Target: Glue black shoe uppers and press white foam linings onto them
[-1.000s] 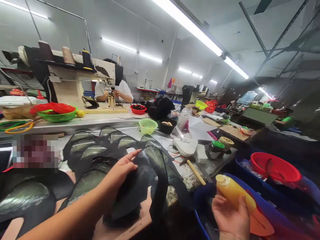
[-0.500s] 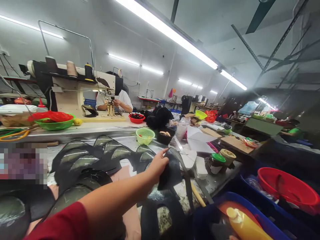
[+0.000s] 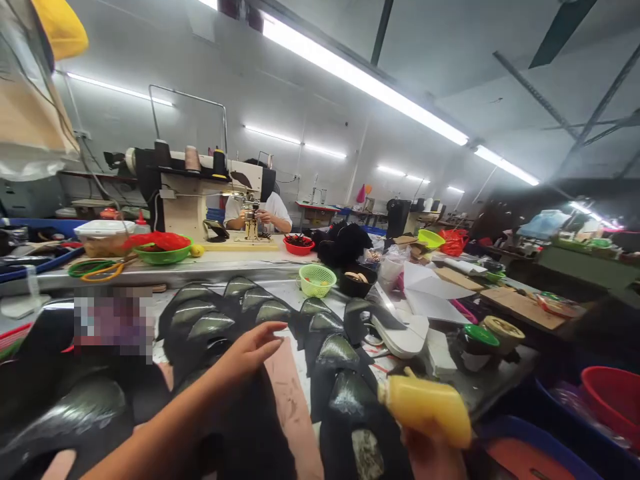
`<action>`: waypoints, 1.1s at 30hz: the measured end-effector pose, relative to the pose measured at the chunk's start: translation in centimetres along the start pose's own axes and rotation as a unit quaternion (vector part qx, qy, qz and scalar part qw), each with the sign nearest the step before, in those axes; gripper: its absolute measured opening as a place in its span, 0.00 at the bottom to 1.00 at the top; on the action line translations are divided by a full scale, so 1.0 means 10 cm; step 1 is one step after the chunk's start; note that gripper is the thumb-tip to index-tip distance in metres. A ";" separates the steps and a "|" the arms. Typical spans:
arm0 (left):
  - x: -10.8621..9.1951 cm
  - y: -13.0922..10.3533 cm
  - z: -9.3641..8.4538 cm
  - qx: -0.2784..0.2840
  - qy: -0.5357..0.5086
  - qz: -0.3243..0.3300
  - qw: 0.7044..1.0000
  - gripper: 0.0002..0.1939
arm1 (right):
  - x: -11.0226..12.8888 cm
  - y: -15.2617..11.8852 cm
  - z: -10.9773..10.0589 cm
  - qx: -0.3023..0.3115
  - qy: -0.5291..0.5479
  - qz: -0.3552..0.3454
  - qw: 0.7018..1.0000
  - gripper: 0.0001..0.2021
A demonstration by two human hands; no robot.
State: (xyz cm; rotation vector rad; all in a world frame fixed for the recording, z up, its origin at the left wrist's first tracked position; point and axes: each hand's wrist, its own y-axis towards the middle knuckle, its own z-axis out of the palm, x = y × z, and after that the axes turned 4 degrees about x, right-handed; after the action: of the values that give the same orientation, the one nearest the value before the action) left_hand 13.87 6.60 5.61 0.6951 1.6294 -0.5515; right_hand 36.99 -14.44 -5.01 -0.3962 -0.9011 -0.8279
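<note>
My left hand (image 3: 257, 350) hovers over the bench, fingers stretched forward with nothing between them. Beneath and around it lie rows of black shoe uppers (image 3: 210, 325), overlapping, with shiny curved toe parts. A pinkish sheet (image 3: 293, 393) shows between the rows. At the lower right my right hand (image 3: 433, 453) grips a yellow squeeze bottle (image 3: 427, 407) tilted on its side, its nozzle end towards the left. Just left of the bottle is a column of uppers, the nearest one (image 3: 347, 397) having a cut-out opening. Another black upper (image 3: 360, 317) lies at that column's far end.
A light green basket (image 3: 317, 281) and a black bowl (image 3: 356, 283) stand behind the uppers. White paper (image 3: 437, 293) and a green-lidded jar (image 3: 481, 337) lie right. Blue and red tubs (image 3: 615, 400) border the bench. A co-worker (image 3: 275, 210) sits behind a sewing machine (image 3: 187, 207).
My left hand has let go of a black upper, which now lies at the row's far end, and has drawn back left. The yellow bottle has risen over the bench. The view has turned left.
</note>
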 end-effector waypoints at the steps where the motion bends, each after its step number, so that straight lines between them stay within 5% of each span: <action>1: 0.04 -0.24 -0.14 -0.020 0.048 0.019 0.998 0.19 | -0.09 0.00 0.25 0.019 -0.042 0.010 0.999 0.24; 4: 0.24 -0.87 -0.41 -0.091 0.232 0.033 0.968 0.14 | -0.35 -0.08 1.07 0.157 -0.199 -0.015 0.967 0.24; 8: 0.65 -1.38 -0.49 -0.144 0.488 0.126 0.852 0.13 | -0.65 -0.29 1.97 0.370 -0.404 -0.105 0.830 0.24; 12: 1.00 -1.63 -0.40 -0.185 0.639 0.250 0.703 0.18 | -0.93 -0.43 2.38 0.492 -0.493 -0.119 0.707 0.22; 14: 1.10 -1.71 -0.35 -0.202 0.663 0.268 0.669 0.19 | -1.01 -0.43 2.46 0.490 -0.524 -0.142 0.682 0.20; 17: 1.20 -1.78 -0.29 -0.214 0.654 0.251 0.681 0.19 | -1.04 -0.42 2.56 0.475 -0.556 -0.171 0.660 0.18; 21: 1.27 -1.81 -0.25 -0.206 0.635 0.239 0.705 0.19 | -1.03 -0.44 2.69 0.572 -0.559 -0.143 0.582 0.24; 25: 1.29 -1.81 -0.24 -0.201 0.644 0.221 0.705 0.21 | -1.06 -0.46 2.77 0.488 -0.604 -0.164 0.609 0.22; 30: 1.28 -1.81 -0.24 -0.190 0.650 0.229 0.699 0.19 | -1.11 -0.54 2.73 0.583 -0.553 -0.130 0.581 0.23; 33: 1.30 -1.81 -0.22 -0.191 0.641 0.211 0.713 0.20 | -1.07 -0.46 2.67 0.492 -0.580 -0.154 0.631 0.20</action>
State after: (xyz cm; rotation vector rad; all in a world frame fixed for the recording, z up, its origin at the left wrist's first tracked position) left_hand -1.78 -2.93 -7.26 1.1942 2.5876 0.8442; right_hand 15.53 4.13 1.57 0.3161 -2.5244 -0.1409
